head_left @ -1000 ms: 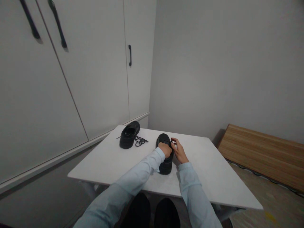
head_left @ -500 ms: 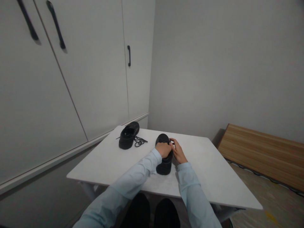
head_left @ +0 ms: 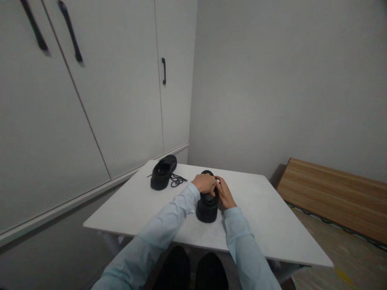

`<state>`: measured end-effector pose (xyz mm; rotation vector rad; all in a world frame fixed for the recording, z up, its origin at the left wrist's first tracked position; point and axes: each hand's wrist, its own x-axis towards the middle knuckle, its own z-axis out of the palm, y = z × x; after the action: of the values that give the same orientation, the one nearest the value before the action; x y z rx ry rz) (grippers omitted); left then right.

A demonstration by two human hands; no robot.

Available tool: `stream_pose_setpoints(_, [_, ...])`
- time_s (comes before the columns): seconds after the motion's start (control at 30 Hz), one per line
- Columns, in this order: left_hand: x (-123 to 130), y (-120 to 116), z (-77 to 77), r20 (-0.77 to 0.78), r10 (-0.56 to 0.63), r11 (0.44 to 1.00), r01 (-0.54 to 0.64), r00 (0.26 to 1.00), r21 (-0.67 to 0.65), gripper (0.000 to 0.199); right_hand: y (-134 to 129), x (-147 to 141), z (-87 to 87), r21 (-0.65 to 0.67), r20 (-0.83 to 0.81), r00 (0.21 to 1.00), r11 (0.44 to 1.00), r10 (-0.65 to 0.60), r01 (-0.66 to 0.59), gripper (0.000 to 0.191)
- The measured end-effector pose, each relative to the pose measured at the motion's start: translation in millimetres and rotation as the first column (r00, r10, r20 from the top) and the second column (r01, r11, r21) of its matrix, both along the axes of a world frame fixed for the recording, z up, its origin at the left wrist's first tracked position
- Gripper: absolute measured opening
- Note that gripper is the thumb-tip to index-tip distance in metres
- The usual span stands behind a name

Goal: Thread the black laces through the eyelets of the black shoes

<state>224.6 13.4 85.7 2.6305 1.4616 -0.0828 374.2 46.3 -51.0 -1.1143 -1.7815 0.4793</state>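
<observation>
A black shoe (head_left: 207, 210) rests on the white table (head_left: 145, 213), its heel towards me and its toe pointing away. Over its front opening lies my left hand (head_left: 206, 184), fingers bent down and closed; what they pinch is too small to make out. My right hand (head_left: 225, 194) curls against the shoe's right side, fingertips close to those of my left. The laces of this shoe are hidden by my hands. At the table's far left stands a second black lace-up shoe (head_left: 161, 180), with its loose black lace (head_left: 177, 179) trailing onto the tabletop.
White cabinets (head_left: 121, 88) with dark handles line the left side, close to the table's left edge. A grey wall (head_left: 272, 80) rises behind. Right of the table, a wood-grain board (head_left: 335, 193) leans low by the wall.
My left hand has shifted slightly left and up over the shoe, uncovering more of its opening. The shoe's heel has moved a little left. My right hand stays at its side.
</observation>
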Motion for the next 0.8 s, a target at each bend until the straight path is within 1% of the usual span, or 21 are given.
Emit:
stream_pose_setpoints(0.13, [-7.6,10.6,-1.4,0.069,-0.039,0.999,0.041,0.997,-0.025,0.022,2.4,-0.2,-2.4,-0.011,0.008,1.0,1.0,-0.01,0.01,0.042])
stream_pose_setpoints(0.3, [-12.3,17.2,-0.2,0.102,-0.057,0.998,0.061,0.993,-0.035,0.021,3.8,-0.1,-3.9,0.003,0.009,1.0,1.0,-0.016,0.016,0.042])
stream_pose_setpoints(0.53, [-13.6,16.6,7.4,0.123,-0.081,0.996,0.084,0.989,-0.016,0.018,1.4,-1.3,-0.5,0.003,0.024,1.0,1.0,-0.018,0.018,0.04])
stream_pose_setpoints(0.8, [-12.7,7.6,19.3,0.079,-0.101,0.995,0.1,0.992,0.016,0.017,-4.3,-2.4,4.5,-0.014,0.018,0.999,1.0,-0.028,0.028,0.041])
